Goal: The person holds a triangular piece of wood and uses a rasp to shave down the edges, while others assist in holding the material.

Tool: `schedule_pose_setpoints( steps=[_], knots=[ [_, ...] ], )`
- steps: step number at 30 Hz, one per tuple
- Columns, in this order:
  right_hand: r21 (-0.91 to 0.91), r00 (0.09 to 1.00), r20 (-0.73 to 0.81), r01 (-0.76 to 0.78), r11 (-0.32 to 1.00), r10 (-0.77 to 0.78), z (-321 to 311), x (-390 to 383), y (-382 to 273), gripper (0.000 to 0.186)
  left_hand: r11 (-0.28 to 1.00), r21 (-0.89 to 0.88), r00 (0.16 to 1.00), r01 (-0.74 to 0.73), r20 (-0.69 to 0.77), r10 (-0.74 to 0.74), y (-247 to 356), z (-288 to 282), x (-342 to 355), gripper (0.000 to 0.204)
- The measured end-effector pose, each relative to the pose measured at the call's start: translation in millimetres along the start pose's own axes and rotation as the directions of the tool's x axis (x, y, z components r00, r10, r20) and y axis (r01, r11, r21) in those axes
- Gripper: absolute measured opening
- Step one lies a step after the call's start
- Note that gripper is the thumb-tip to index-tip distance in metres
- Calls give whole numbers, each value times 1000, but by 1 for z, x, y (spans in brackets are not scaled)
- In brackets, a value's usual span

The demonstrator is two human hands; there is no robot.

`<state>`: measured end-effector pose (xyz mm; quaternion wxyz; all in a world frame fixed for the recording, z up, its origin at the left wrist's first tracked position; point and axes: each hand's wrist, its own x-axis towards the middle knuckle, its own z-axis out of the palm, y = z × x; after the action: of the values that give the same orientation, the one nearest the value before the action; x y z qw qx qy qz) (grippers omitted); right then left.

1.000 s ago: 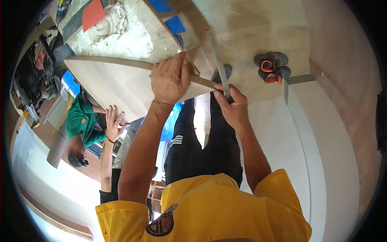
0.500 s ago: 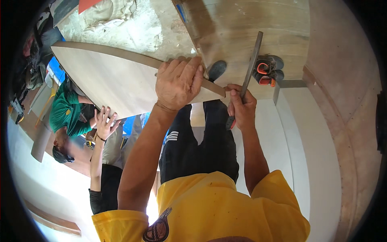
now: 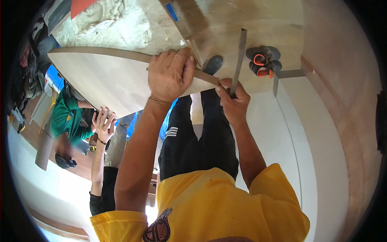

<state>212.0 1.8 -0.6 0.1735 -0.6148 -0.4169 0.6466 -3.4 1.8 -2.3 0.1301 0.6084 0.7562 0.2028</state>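
A person in a yellow shirt (image 3: pixel 225 205), seen from above, grips a pale panel (image 3: pixel 105 78) that slants across in front of the near edge of a white-blotched bench (image 3: pixel 157 38); whether the panel rests on the bench cannot be told. The left hand (image 3: pixel 171 74) is clasped over the panel's long upper edge, near its right end, fingers curled over the far side. The right hand (image 3: pixel 235 98) grasps a flat grey bar (image 3: pixel 240 56), which points up and away, its thumb and fingertips just beside the panel's right corner. At the panel's lower left edge, a co-worker's hand (image 3: pixel 103 126) lies with spread fingers against it. Beyond, another person in a green shirt (image 3: pixel 66 113) bends close. A red sheet (image 3: pixel 80 5) lies toward the bench's left edge. On the floor (image 3: pixel 278 24), past the bench's right edge, sits a pair of dark shoes with orange linings (image 3: pixel 264 60)
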Motion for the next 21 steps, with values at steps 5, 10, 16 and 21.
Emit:
schedule_pose_setpoints(
  steps=[5, 10, 16, 21],
  knots=[
    [111, 997, -21, -70, 991, 73, 5, -3, -1, 13, 999, 20, 999, -39, -4, 39, -3, 5, -4, 15],
    [-103, 951, 10, 309, 946, -309, -2, 18, 19, 14, 1000, 25, 999, -16, -34, 17, -5, 10, -8, 17],
    [-41, 916, 26, 401, 915, -401, -7, 32, 35, 28, 1000, -10, 1000, 23, 9, -23, -2, 15, -7, 30],
    [-23, 935, -160, 319, 948, -318, 5, -1, 47, 32, 985, -118, 992, 129, 5, -129, -3, 16, -10, 30]
  ],
)
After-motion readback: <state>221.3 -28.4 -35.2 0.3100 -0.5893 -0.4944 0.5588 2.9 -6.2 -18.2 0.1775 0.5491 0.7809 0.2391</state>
